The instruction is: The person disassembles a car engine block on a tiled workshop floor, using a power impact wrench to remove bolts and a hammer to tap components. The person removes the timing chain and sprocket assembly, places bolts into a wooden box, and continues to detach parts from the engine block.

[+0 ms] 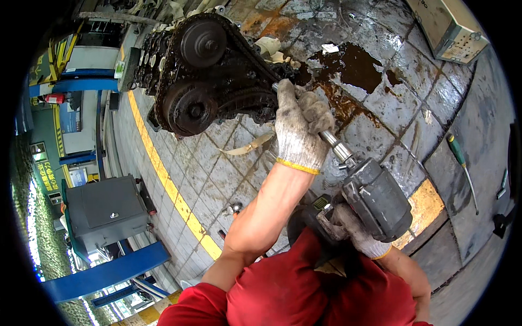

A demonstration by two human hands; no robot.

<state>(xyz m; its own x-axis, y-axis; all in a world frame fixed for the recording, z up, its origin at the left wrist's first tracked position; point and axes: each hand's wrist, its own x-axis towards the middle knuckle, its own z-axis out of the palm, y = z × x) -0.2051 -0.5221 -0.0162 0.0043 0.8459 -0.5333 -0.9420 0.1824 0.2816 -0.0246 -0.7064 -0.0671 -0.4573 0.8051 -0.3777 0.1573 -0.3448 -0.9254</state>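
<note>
My left gloved hand (300,130) closes its fingers around a metal shaft (328,139), whose far end reaches the right edge of the dark, oily engine (217,76). My right gloved hand (353,228) grips the impact wrench (376,196), which joins the shaft's near end. The engine is ahead of me on the tiled floor (187,160), beside the yellow line (166,179); a brown puddle (356,68) spreads to its right. A green-handled screwdriver (458,153) lies on the grey sheet (484,108), near the edge that meets the tiles.
</note>
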